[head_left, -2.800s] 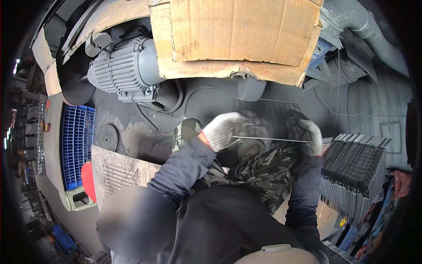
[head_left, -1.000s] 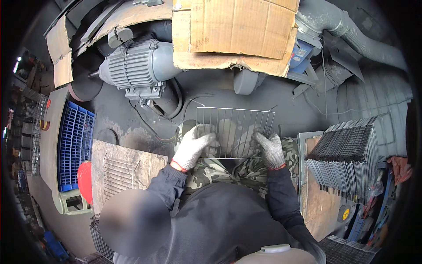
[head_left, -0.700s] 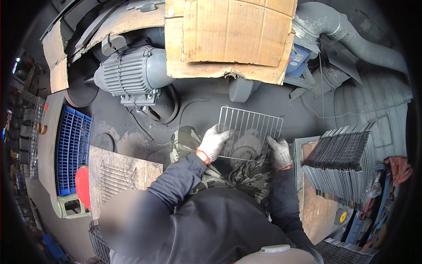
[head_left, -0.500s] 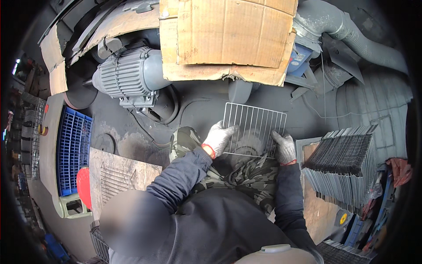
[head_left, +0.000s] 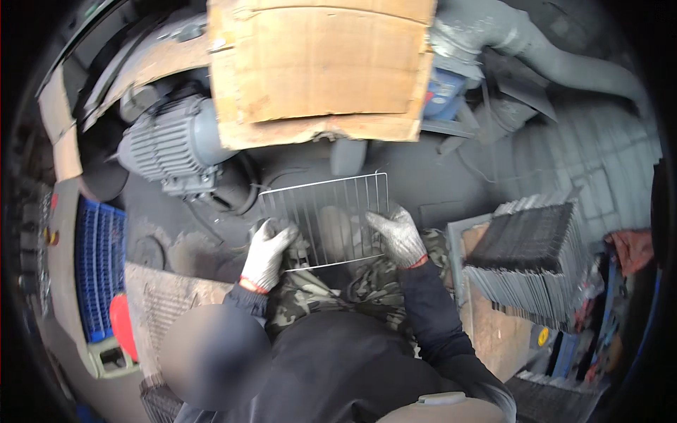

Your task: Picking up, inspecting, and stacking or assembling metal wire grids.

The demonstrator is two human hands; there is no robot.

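Observation:
A rectangular wire rack (head_left: 326, 224) with thin parallel bars is held up over my lap, tilted. My left hand (head_left: 268, 255), in a pale knit glove with a red cuff, is closed on its left side. On the opposite side edge, my right hand (head_left: 402, 238) grips the rack with thumb and fingers, in a greyer glove. To the right stands a tall stack of similar wire racks (head_left: 525, 243), dark on top. Another wire rack (head_left: 169, 307), blurred, lies on the board at my left.
A grey motor (head_left: 169, 144) stands at the far left, beside a large cardboard sheet (head_left: 324, 63). A grey flexible duct (head_left: 557, 53) runs across the far right. At left are a blue slatted crate (head_left: 102, 268) and a red round-edged object (head_left: 123, 326). A worn board (head_left: 144, 285) lies nearer.
The rack has turned, its right side now higher, and moved left in view with both hands. My left hand has shifted lower on its side. The whole view has swung, blurring the surroundings.

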